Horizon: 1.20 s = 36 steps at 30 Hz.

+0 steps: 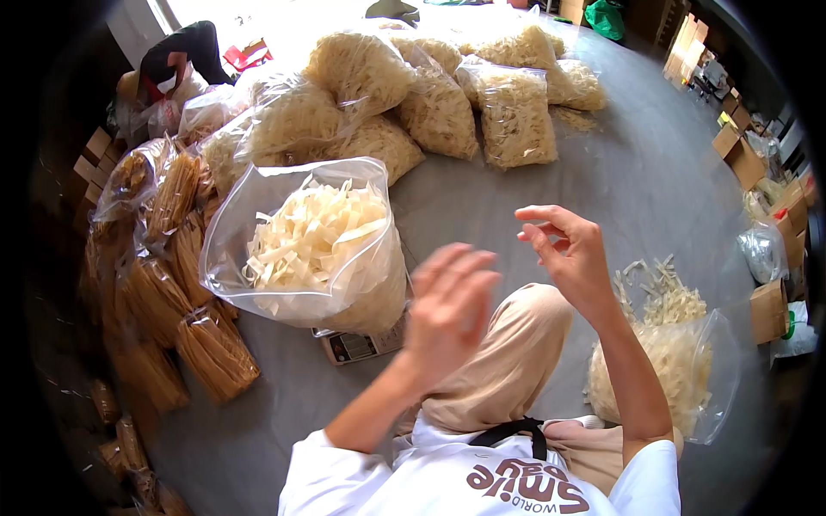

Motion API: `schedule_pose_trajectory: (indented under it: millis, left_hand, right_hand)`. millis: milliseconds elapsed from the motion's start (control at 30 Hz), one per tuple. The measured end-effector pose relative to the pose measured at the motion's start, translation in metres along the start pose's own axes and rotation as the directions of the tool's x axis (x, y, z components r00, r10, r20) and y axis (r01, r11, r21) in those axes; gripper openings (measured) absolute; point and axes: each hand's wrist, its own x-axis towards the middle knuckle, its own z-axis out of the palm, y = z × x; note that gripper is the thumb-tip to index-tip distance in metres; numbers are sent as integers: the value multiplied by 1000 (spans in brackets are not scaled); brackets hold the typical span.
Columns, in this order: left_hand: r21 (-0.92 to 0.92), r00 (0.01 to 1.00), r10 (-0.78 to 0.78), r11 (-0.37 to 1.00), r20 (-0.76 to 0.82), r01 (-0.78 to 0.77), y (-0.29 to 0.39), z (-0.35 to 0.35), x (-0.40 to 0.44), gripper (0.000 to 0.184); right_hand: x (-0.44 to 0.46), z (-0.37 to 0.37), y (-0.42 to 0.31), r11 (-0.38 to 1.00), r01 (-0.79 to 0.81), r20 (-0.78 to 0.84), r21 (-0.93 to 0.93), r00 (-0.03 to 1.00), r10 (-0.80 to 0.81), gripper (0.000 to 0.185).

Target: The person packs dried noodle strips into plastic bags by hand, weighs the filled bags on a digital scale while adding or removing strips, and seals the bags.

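Observation:
My left hand is raised just right of a large open clear plastic bag. Motion blurs it, but its fingers look stretched out and nothing shows in them. Pale cream flat strips fill this bag up to its mouth. Under the bag is a scale, mostly covered, with its panel facing me. In the air above my knee, my right hand has its fingers bent and apart, holding nothing that I can see. A second open bag of strips lies by my right forearm, some strips spilling out.
Several filled clear bags are heaped across the back. Bundles of brown sticks in plastic lie on the left. Another person bends over at the far left. Cardboard boxes line the right side of the grey floor.

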Motion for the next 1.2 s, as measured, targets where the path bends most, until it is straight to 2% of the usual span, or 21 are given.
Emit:
schedule_pose_trajectory:
  millis: [67, 133, 167, 200, 267, 300, 333, 367, 400, 433, 500, 533, 600, 633, 667, 733, 833, 867, 933, 1067, 1200]
  left_hand:
    - [312, 975, -55, 942, -213, 121, -32, -75, 8, 28]
    - [782, 971, -58, 583, -232, 221, -76, -154, 14, 38]
    - [782, 912, -219, 469, -347, 410, -104, -187, 10, 43]
    - [792, 850, -376, 353, -368, 499, -131, -219, 6, 56]
    - [750, 753, -581, 339, -308, 568, -183, -266, -20, 79]
    - [783, 626, -719, 186, -303, 593, -166, -262, -13, 68]
    - [867, 781, -624, 376, -23, 326, -208, -284, -43, 37]
    - [637, 719, -694, 544, -23, 545, -211, -276, -48, 25]
    - [335, 643, -766, 611, 21, 717, -214, -267, -47, 21]
    - [323, 658, -750, 640, 65, 697, -216, -252, -45, 21]
    - [193, 798, -602, 779, -38, 597, -211, -221, -41, 22]
    - [178, 807, -590, 793, -18, 583, -210, -207, -32, 22]
    - [-168, 788, -615, 778, -10, 605, -205, -183, -12, 27]
    - [-223, 775, -632, 757, -9, 614, -197, -170, 5, 28]
    - [-228, 782, -623, 761, 10, 608, -189, -155, 21, 28]
    - [-320, 816, -574, 763, 65, 562, -173, -126, 58, 28]
    - [-451, 901, -419, 787, 111, 421, -153, -72, 109, 27]
    - [-479, 924, -369, 795, 105, 372, -148, -54, 123, 27]
    - [-519, 932, -346, 780, 109, 350, -138, -25, 148, 27]
    - [-609, 923, -338, 698, 183, 376, -116, 20, 178, 25]
    - [-617, 902, -355, 660, 245, 428, -111, 69, 182, 26]
  right_hand:
    - [11, 15, -2, 993, 98, 11, -69, 995, -98, 20]
    - [25, 45, -10, 972, 206, 20, -110, 978, -206, 29]
    - [33, 65, -12, 959, 255, 18, -123, 967, -255, 36]
    - [39, 84, -22, 982, 168, 95, -92, 983, -159, 57]
    - [54, 121, -37, 964, 68, 198, -256, 980, -16, 88]
    - [61, 138, -37, 953, 39, 217, -300, 976, 28, 98]
    - [61, 136, -45, 945, -46, 276, -324, 951, 141, 101]
    - [63, 143, -33, 958, -65, 248, -280, 959, 138, 86]
    - [67, 149, -10, 964, -48, 258, -263, 959, 118, 47]
    - [63, 157, 14, 965, -83, 123, -249, 986, 117, 15]
    - [50, 150, 56, 957, -207, 20, -204, 976, 215, 11]
    - [47, 140, 68, 949, -288, -43, -130, 958, 285, 9]
    - [47, 114, 90, 948, -280, -64, -154, 960, 273, 10]
    - [45, 103, 102, 951, -259, -58, -166, 966, 253, 11]
    - [42, 94, 113, 960, -214, -182, -178, 966, 182, 16]
    - [25, 57, 118, 929, -362, -172, 79, 913, 370, 16]
    - [0, 20, 134, 866, -480, -247, 140, 830, 500, 18]
    - [-7, 7, 134, 863, -486, -266, 138, 821, 505, 18]
    - [-18, -20, 135, 863, -374, -458, 340, 735, 499, 22]
    - [-24, -89, 103, 918, -265, -625, 295, 673, 395, 23]
    - [-51, -131, 87, 940, -259, -700, 223, 629, 339, 24]
